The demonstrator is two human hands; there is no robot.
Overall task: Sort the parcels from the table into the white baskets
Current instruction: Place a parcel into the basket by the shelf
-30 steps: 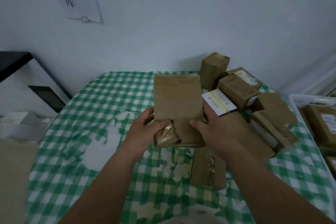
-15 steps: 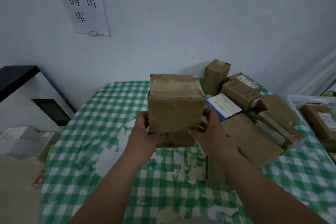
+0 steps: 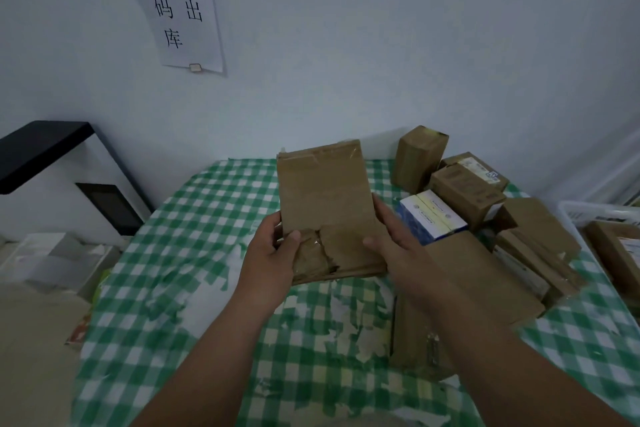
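The flat brown cardboard parcel with clear tape along its far edge point(image 3: 325, 208) is held in the air above the green-and-white checked tablecloth point(image 3: 194, 218), in the middle of the scene, its broad face turned up toward the camera and its far end raised.

Grip state: the left hand point(image 3: 273, 253) grasps the near left edge, thumb lying on the top face and fingers wrapped under. The right hand point(image 3: 394, 246) grasps the near right edge the same way, thumb on top, fingers along the side. Both hands are closed on the parcel; neither is free.

Handling, as judged from its look:
- Weight: probably light. The parcel is thin and is carried by the edges alone.
- Stiffness: the board appears rigid enough to keep its plane, with no sag visible at the unsupported far end.
- Weak zone: the near edge is torn and crumpled, with glossy tape over the damage. This part may give way or peel under pressure.
- Surface: bare board offers good friction; the taped strips are likely slicker.

Recommended hold: take the two long sides on sound board, beyond the torn zone, and keep both hands on during transfer.

Destination: the white plastic basket point(image 3: 585, 213) stands at the far right, beyond the pile of brown cardboard boxes point(image 3: 464, 191).
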